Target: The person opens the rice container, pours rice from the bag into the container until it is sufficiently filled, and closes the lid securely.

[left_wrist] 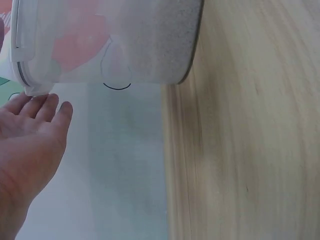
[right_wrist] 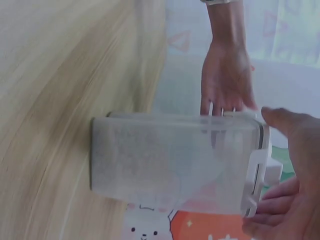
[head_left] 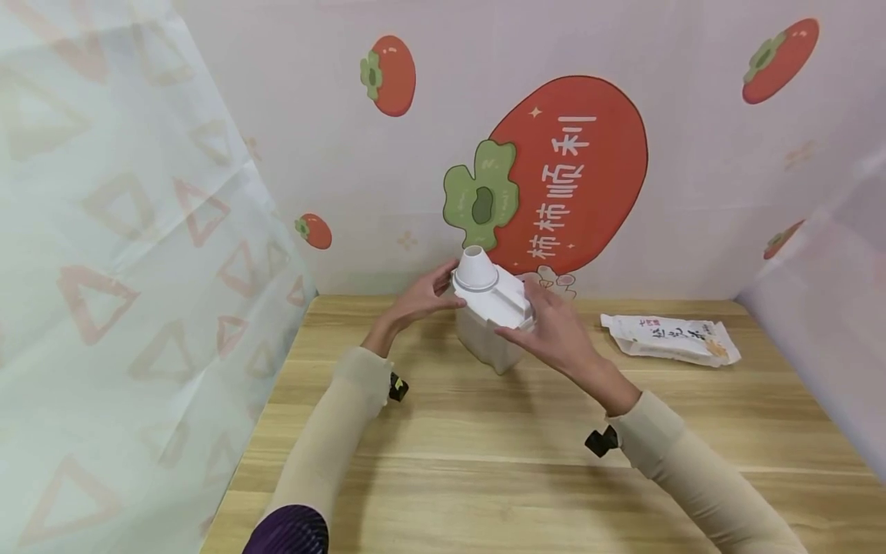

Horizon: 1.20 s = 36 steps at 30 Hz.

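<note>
A clear plastic storage container (head_left: pixel 487 348) stands upright on the table near the back wall, with greyish contents showing through its wall in the left wrist view. On top is a white lid (head_left: pixel 504 309) bearing a white cone-shaped piece (head_left: pixel 476 271) at its left end. My left hand (head_left: pixel 418 297) is at the lid's left end, fingers fairly straight, fingertips right at the rim. From the right, my right hand (head_left: pixel 559 329) grips the lid, thumb on the near edge and fingers along the far edge. Part of those far fingers is hidden in the head view.
A white printed packet (head_left: pixel 671 339) lies flat on the wooden table (head_left: pixel 443 477) to the right of the container. Fabric walls with persimmon drawings close in the back, left and right sides of the table.
</note>
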Available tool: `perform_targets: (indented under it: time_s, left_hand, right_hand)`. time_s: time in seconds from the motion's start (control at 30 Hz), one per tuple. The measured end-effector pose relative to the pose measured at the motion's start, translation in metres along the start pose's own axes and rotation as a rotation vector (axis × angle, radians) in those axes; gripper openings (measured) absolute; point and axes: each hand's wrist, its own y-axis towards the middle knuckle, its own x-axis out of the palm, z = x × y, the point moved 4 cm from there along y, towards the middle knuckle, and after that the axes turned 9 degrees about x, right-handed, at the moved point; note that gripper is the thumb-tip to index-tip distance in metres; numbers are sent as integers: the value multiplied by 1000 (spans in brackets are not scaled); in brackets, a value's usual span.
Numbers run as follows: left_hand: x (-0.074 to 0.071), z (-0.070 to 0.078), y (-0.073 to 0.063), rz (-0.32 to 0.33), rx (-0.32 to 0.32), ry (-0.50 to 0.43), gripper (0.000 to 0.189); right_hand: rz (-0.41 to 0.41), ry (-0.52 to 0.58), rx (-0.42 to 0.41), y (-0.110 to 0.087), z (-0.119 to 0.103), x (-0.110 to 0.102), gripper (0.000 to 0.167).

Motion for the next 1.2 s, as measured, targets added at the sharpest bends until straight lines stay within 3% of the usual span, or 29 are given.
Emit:
perform_targets:
  time_s: [0.23, 0.47, 0.93, 1.2]
  left_hand:
    - [2, -2, 5, 1, -19, 64, 100]
    - [1, 1, 2, 29, 11, 85, 96]
    - [10, 13, -16, 222, 75, 200, 85]
    - [15, 20, -26, 306, 104, 202, 80]
  right_hand:
    - [-12, -35, 68, -2, -1, 3, 86]
    - [-56, -21, 62, 2, 1, 2, 86]
    - [-284, 46, 93, 20, 26, -10, 94]
    - [-331, 138, -9, 35, 44, -12, 89]
